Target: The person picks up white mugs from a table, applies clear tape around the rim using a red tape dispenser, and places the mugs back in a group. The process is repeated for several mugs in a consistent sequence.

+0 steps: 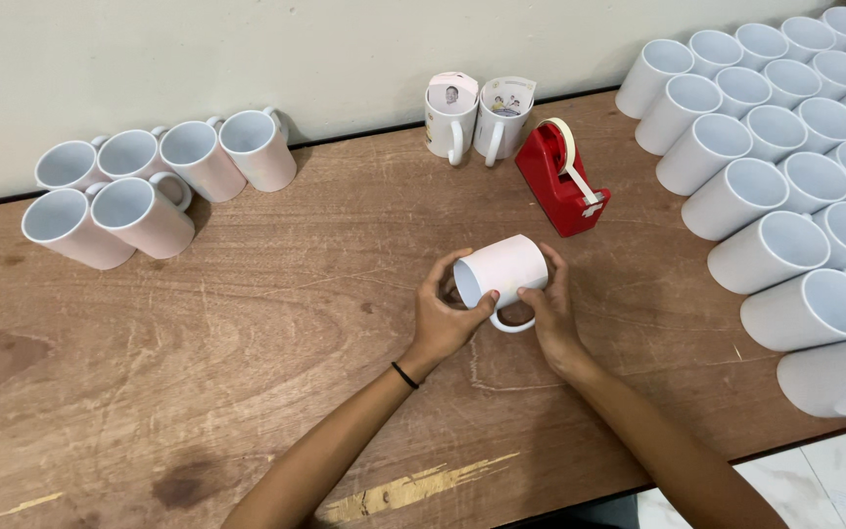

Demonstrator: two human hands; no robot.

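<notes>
We grip the mug [503, 271] w/ both hands, left [445, 318] at rim, right [547, 312] by handle, above counter [247, 343] centre. Wrap step likely; next needs tape from dispenser [562, 178].

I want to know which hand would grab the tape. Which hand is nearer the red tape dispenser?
Right. The right hand holds the white mug just below the red tape dispenser; the left hand holds the mug's far side, further away.
</notes>
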